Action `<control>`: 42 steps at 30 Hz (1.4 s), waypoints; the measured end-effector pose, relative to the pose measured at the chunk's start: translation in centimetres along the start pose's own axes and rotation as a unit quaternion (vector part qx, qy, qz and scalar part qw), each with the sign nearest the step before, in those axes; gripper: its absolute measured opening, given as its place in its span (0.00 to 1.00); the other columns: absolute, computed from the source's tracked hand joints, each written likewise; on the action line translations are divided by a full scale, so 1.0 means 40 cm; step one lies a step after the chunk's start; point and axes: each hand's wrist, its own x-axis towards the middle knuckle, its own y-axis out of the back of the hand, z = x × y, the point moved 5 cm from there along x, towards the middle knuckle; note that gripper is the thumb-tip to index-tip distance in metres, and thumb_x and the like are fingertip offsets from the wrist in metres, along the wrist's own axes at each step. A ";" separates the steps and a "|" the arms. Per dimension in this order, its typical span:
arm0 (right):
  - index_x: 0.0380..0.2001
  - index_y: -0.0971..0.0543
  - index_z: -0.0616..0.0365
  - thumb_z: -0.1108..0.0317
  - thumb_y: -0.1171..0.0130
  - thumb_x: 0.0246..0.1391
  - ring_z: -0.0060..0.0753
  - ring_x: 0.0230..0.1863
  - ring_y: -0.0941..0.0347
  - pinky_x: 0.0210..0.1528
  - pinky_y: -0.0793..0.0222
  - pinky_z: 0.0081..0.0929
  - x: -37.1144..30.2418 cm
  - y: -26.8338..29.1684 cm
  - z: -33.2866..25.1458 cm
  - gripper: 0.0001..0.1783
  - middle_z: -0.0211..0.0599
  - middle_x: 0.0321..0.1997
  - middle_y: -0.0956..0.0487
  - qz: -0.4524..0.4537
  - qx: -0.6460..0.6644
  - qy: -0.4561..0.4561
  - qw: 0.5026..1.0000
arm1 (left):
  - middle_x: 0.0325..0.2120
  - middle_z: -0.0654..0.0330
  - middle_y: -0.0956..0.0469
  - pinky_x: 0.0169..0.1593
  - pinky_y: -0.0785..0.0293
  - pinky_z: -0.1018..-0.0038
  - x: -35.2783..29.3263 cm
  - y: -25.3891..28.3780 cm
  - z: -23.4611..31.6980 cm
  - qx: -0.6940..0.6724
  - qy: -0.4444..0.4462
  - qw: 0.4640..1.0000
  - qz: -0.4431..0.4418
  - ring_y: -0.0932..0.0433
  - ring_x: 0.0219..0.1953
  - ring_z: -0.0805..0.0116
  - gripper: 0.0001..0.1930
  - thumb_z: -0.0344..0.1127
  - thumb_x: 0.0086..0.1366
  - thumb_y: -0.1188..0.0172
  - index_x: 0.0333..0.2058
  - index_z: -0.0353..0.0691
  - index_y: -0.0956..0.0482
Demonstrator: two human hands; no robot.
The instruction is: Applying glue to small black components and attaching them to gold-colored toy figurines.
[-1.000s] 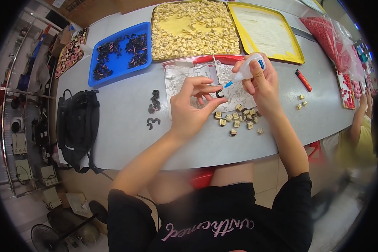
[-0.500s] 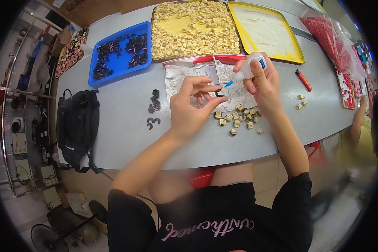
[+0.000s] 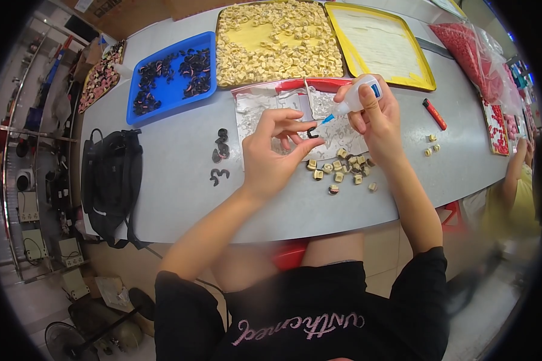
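Since the earlier frame, movement is barely perceptible: the left hand (image 3: 271, 153), right hand (image 3: 377, 123), black C-shaped piece (image 3: 309, 132) and squeeze bottle (image 3: 355, 103) hold nearly the same positions. The piece, small and glossy, is above the surface (image 3: 180, 201), pinched between the left fingers. The right fingers wrap the translucent white bottle; its blue nozzle (image 3: 327, 119) points at the piece, contact undeterminable. The blue tray (image 3: 171, 106) contains dark curved pieces (image 3: 197, 63), some pink-edged. One yellow tray (image 3: 253, 39) contains cream pieces (image 3: 283, 67); the adjoining yellow-rimmed tray (image 3: 427, 78) has a whitish, streaked bottom.
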 end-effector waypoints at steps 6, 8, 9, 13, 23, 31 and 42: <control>0.36 0.34 0.60 0.57 0.52 0.62 0.10 0.15 0.43 0.16 0.46 0.09 0.001 -0.003 -0.004 0.15 0.42 0.33 0.22 0.003 -0.004 0.000 1.000 | 0.31 0.58 0.18 0.27 0.33 0.85 0.001 0.001 0.000 -0.004 0.002 1.000 0.001 0.23 0.26 0.79 0.22 0.28 0.48 0.30 0.39 0.37 0.32; 0.36 0.34 0.60 0.57 0.52 0.62 0.10 0.15 0.43 0.16 0.46 0.09 0.002 -0.003 -0.003 0.15 0.42 0.33 0.22 0.003 -0.001 0.000 1.000 | 0.31 0.58 0.18 0.27 0.33 0.85 0.001 0.000 -0.001 -0.005 0.004 1.000 0.001 0.23 0.27 0.79 0.22 0.28 0.48 0.30 0.39 0.37 0.32; 0.36 0.34 0.60 0.57 0.52 0.62 0.10 0.15 0.43 0.17 0.46 0.09 0.001 -0.004 -0.002 0.15 0.41 0.33 0.22 0.003 0.002 -0.002 1.000 | 0.31 0.58 0.18 0.27 0.33 0.85 0.001 0.000 -0.002 -0.002 0.003 1.000 0.000 0.23 0.27 0.79 0.22 0.28 0.48 0.30 0.39 0.37 0.32; 0.36 0.34 0.60 0.56 0.53 0.62 0.11 0.16 0.43 0.17 0.47 0.10 0.002 0.001 -0.004 0.16 0.42 0.34 0.22 0.013 0.015 0.010 1.000 | 0.31 0.58 0.18 0.27 0.33 0.85 0.003 -0.002 0.001 0.004 0.009 1.000 0.001 0.23 0.27 0.79 0.22 0.28 0.48 0.30 0.39 0.37 0.32; 0.40 0.35 0.58 0.60 0.50 0.61 0.19 0.31 0.31 0.36 0.34 0.16 0.013 0.037 -0.088 0.13 0.47 0.42 0.23 0.039 0.060 0.056 0.996 | 0.33 0.58 0.18 0.28 0.30 0.84 0.012 0.018 -0.015 0.005 0.008 1.000 0.030 0.22 0.27 0.77 0.21 0.27 0.48 0.30 0.39 0.38 0.31; 0.38 0.33 0.62 0.77 0.43 0.48 0.30 0.42 0.28 0.45 0.32 0.26 -0.055 0.065 -0.105 0.14 0.39 0.38 0.26 -0.076 -0.461 0.070 0.882 | 0.33 0.59 0.19 0.26 0.33 0.84 0.010 0.034 -0.018 0.002 0.003 0.999 0.052 0.26 0.23 0.79 0.20 0.28 0.48 0.29 0.37 0.38 0.31; 0.33 0.29 0.62 0.71 0.41 0.50 0.42 0.42 0.28 0.45 0.33 0.32 -0.129 0.133 -0.119 0.10 0.41 0.40 0.26 -0.016 -0.579 0.106 0.808 | 0.31 0.61 0.19 0.26 0.34 0.84 0.011 0.031 0.001 0.022 -0.023 0.999 0.043 0.27 0.23 0.80 0.15 0.26 0.48 0.31 0.34 0.39 0.27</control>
